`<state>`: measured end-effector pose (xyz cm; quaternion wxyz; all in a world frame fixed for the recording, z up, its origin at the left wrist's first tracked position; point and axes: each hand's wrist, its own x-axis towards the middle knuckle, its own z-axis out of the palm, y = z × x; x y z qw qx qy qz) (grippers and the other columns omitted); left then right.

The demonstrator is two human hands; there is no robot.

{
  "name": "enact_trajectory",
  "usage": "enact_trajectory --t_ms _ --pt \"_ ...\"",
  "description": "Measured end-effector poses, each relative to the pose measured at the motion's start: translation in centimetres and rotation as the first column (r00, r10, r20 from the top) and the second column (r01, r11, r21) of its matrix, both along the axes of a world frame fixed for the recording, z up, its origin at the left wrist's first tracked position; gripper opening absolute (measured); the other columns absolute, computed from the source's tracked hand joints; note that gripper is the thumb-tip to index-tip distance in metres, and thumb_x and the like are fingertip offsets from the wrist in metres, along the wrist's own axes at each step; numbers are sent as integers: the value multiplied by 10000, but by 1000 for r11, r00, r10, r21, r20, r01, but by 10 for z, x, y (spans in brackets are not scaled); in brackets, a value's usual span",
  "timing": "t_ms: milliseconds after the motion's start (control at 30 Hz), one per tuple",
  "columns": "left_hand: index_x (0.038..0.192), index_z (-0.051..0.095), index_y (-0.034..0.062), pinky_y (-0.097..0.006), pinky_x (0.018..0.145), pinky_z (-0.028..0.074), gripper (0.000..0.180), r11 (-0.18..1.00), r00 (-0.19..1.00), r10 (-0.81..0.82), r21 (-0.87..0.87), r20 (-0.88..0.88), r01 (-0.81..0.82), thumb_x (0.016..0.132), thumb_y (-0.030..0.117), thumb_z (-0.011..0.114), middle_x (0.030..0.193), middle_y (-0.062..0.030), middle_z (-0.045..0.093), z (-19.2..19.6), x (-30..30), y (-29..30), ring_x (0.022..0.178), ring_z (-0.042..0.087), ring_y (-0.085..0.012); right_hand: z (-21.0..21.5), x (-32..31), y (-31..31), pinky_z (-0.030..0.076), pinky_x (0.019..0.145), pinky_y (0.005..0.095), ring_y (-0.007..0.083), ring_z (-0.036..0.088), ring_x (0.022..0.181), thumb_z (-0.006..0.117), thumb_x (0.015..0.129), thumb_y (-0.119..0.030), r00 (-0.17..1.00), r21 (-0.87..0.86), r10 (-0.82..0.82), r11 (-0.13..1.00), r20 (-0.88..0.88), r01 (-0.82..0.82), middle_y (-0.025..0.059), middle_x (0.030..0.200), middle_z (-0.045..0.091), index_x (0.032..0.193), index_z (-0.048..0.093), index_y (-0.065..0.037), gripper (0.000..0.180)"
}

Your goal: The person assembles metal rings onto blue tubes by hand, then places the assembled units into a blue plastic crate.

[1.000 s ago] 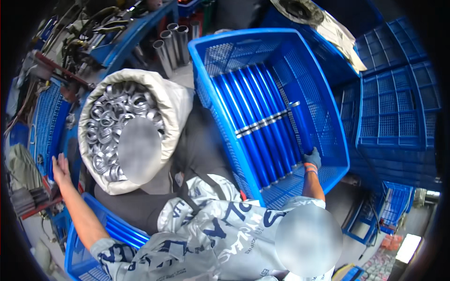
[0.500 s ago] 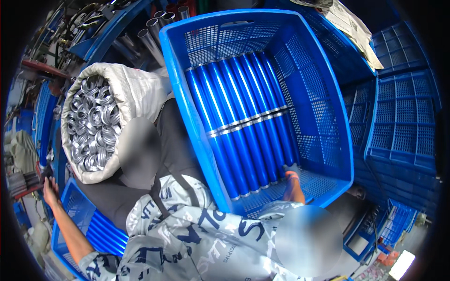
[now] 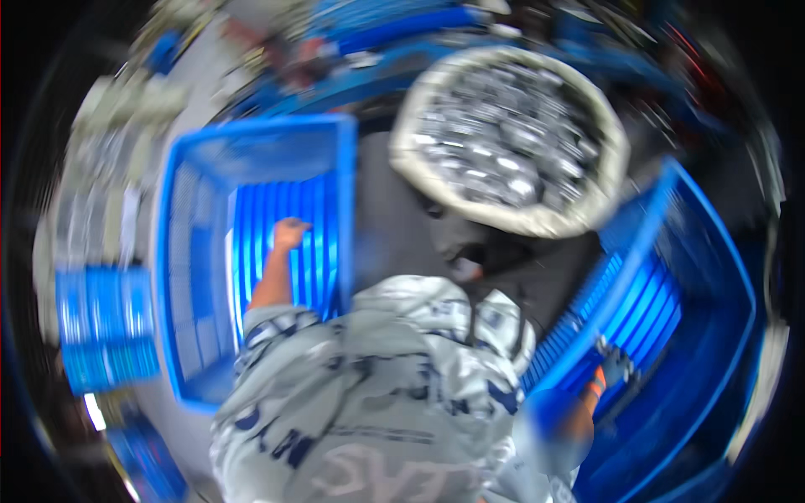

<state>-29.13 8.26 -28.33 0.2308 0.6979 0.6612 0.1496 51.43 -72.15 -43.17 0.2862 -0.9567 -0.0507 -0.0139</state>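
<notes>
My left hand is over the left blue crate, in front of a row of shiny blue tubes. Motion blur smears its fingers, and I cannot tell whether it touches a tube. At the right crate, my right hand, in a dark glove with an orange cuff, is beside the near ends of more blue tubes. Its fingers are blurred too, so any grip on a tube is unclear. A pale sack full of silvery metal rings stands between the crates, farther off.
Stacked blue bins stand at the far left, near pale stacked goods. Behind the sack runs a blue bench edge with blurred clutter. Dark cloth or flooring lies between the crates.
The view has swung left, so the sack and the crates now appear farther right. My left hand has come over the left crate's tubes; my right hand remains at the right crate.
</notes>
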Motion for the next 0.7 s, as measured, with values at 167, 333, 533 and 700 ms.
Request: enact_trajectory --t_ms 167,333,533,700 --pt "1276 848 -25 -480 1023 649 542 797 881 355 -393 -312 -460 945 399 912 1225 -238 862 -3 -187 -146 1140 834 -355 117 -54 254 514 1236 433 317 654 1453 758 1162 -226 979 493 198 849 41 -192 236 1567 712 1584 660 55 516" --pt "1621 634 -19 -482 1254 555 929 630 706 567 -328 -424 -704 855 371 985 1597 -307 687 -97 -198 -229 1467 696 -420 317 -87 421 617 1160 391 272 744 1327 762 1160 -146 908 660 263 623 328 -419 189 1529 757 1518 730 61 415" --pt "1747 474 116 -546 1278 537 1007 527 638 563 -367 -525 -767 882 331 942 1727 -238 562 -146 -172 -228 1571 583 -438 384 -173 581 378 1378 466 323 465 1669 766 1153 -206 458 -50 824 501 333 -864 224 1830 470 1796 410 16 768" --pt "1764 452 151 -649 1344 404 954 473 621 477 -414 -621 -778 936 324 892 1761 -195 532 -169 -214 -215 1626 528 -421 317 -151 637 426 1344 488 413 451 1685 757 1136 -409 374 -512 919 381 122 -770 261 1824 464 1773 463 -6 809"
